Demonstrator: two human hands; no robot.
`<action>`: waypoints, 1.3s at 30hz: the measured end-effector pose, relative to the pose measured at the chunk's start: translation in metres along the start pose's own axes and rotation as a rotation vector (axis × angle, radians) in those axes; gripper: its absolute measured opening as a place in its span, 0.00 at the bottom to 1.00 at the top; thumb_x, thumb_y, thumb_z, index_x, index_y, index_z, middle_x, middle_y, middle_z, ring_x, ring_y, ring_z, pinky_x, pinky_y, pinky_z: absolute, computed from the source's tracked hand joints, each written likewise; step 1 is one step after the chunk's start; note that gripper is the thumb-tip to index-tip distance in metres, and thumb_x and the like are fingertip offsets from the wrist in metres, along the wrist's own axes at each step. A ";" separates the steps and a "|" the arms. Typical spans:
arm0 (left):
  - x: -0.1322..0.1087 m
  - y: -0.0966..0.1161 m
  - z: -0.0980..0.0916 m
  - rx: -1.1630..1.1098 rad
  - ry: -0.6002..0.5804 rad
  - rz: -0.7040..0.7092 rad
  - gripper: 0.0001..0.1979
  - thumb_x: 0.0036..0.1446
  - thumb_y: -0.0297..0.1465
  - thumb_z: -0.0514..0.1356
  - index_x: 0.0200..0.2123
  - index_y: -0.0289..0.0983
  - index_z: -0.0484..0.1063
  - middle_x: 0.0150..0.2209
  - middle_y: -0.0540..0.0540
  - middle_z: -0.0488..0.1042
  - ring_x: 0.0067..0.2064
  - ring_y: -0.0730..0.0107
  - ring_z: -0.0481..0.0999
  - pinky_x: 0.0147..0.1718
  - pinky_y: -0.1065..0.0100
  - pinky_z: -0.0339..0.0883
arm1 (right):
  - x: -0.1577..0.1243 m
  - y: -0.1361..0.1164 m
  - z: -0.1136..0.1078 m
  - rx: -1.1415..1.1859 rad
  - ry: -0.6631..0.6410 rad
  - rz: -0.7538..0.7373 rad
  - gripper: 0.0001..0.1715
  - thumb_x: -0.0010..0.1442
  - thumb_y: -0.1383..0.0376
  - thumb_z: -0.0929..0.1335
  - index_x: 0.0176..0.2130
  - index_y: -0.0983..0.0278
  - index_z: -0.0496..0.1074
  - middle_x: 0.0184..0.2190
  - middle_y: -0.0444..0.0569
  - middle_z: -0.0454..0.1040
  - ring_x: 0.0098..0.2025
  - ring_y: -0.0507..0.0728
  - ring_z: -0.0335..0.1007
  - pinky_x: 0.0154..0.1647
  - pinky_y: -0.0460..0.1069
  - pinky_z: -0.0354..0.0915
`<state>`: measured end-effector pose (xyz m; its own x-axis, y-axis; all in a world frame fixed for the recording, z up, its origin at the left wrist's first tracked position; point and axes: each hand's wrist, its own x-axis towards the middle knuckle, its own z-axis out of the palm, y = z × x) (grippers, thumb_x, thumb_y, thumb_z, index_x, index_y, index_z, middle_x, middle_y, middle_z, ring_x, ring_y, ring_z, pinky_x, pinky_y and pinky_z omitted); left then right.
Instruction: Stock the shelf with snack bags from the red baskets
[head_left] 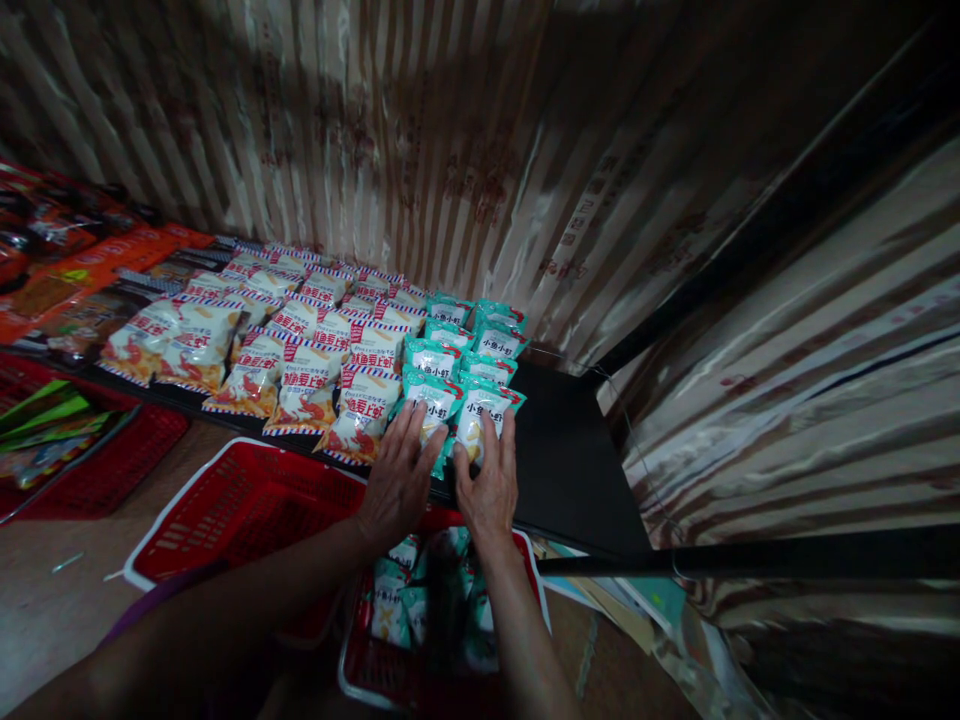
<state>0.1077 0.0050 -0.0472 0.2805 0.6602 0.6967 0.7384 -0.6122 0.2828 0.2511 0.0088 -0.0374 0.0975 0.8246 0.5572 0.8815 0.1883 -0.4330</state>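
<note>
Two columns of small teal snack bags stand on the black shelf (pixel 566 455), in rows one behind another. My left hand (pixel 401 475) lies with fingers stretched out over the front left snack bag (pixel 435 400). Against the front right snack bag (pixel 474 410) rests my right hand (pixel 489 485), its thumb and fingers spread across the lower face. Both hands touch the bags without closing round them. Below my forearms, a red basket (pixel 541 580) with a white rim holds more teal snack bags (pixel 390 605), partly hidden by my right arm and shadow.
Left of the teal bags stand several white-and-orange snack bags (pixel 304 385). Orange packages (pixel 97 265) lie farther left. Another red basket (pixel 217 510) and one with green packets (pixel 45 425) sit below. A corrugated sheet (pixel 465 150) backs the shelf; a dark post (pixel 720 255) rises at right.
</note>
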 end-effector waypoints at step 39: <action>0.000 -0.002 -0.004 -0.024 -0.001 0.019 0.32 0.59 0.19 0.49 0.65 0.37 0.43 0.67 0.30 0.40 0.68 0.47 0.36 0.58 0.41 0.52 | -0.005 0.002 -0.001 0.030 0.080 -0.008 0.30 0.60 0.61 0.63 0.61 0.63 0.57 0.67 0.59 0.44 0.67 0.64 0.44 0.61 0.62 0.55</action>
<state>0.1038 0.0048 -0.0453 0.2952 0.6487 0.7015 0.7177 -0.6352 0.2854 0.2524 0.0042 -0.0405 0.1285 0.7779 0.6150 0.8681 0.2116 -0.4491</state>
